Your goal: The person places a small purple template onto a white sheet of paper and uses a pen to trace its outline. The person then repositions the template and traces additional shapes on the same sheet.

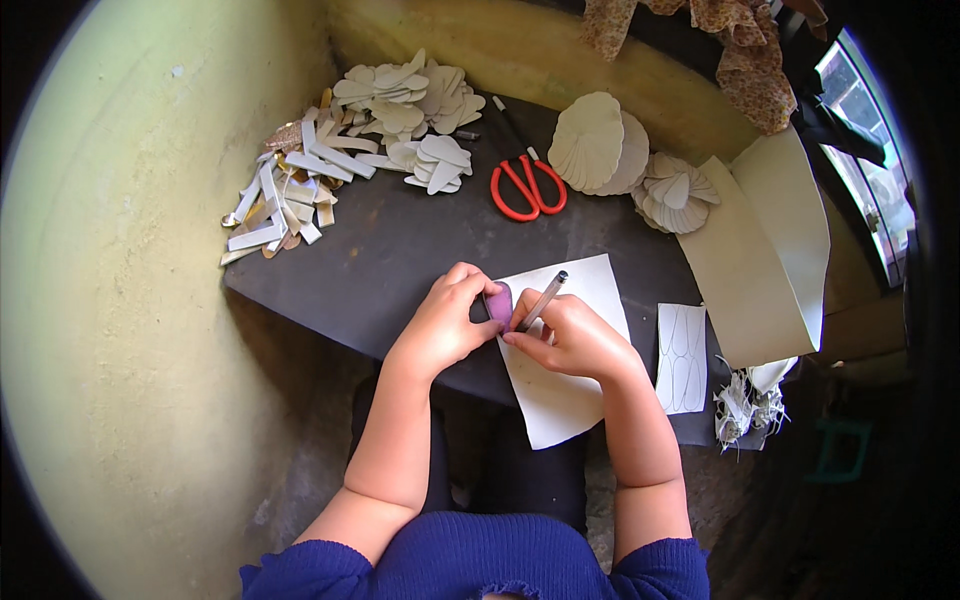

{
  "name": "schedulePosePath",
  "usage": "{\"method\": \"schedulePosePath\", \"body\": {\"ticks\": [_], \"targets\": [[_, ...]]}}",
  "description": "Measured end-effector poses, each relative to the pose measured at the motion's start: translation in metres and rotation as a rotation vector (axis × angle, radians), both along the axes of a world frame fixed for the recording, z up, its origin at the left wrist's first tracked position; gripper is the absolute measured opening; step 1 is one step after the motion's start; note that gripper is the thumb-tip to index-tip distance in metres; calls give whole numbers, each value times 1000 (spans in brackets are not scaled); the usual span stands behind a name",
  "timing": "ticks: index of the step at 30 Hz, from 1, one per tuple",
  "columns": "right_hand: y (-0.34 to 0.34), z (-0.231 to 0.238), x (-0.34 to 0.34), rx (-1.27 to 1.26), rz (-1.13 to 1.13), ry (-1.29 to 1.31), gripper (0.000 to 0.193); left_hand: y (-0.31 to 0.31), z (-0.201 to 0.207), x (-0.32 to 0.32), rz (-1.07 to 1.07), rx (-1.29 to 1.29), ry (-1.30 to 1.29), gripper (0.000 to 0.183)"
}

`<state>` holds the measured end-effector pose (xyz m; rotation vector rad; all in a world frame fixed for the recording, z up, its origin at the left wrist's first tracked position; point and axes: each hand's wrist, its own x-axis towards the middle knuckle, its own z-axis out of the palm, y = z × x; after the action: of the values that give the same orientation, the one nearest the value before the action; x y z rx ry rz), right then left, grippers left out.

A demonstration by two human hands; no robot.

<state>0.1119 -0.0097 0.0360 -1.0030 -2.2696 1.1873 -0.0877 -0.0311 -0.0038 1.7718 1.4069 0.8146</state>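
On the dark tabletop (420, 235), a white sheet (555, 400) lies at a slant and hangs past the near edge. A small purple rounded piece (499, 305) rests against its left edge. My left hand (445, 315) grips that piece between thumb and forefinger, pressing it down. My right hand (575, 340) holds a clear pen with a dark end (546, 296), tilted, its lower end beside the purple piece's right edge. The pen's tip is hidden by my fingers.
Red-handled scissors (496, 197) lie beyond my hands. Pale petal-shaped cut-outs (440, 163) and strips (270, 205) are heaped at the back left. Layered scalloped pieces (585, 145), a folded large sheet (755, 270), an outlined sheet (682, 360) and frayed scraps (738, 405) occupy the right.
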Motion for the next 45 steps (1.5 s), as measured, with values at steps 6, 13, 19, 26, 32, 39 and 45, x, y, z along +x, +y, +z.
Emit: {"method": "schedulePosePath", "body": {"ticks": [6,13,19,26,32,39,45], "targets": [[0,-3,-1,60,19,-8,15,0,-1,0,-3,13,19,39],[-1,-4,-2,129,27,0,15,0,2,0,-2,6,27,40],[0,-5,-1,129,30,-39,13,0,1,0,-4,13,28,40],[2,-4,0,70,27,-21,13,0,0,0,1,12,25,39],[1,-2,0,108,45,-6,13,-1,1,0,1,19,30,39],[0,-7,0,164,60,-3,15,0,-1,0,1,29,29,38],[-1,-2,-1,145,72,-29,16,0,0,0,-7,36,36,38]]}}
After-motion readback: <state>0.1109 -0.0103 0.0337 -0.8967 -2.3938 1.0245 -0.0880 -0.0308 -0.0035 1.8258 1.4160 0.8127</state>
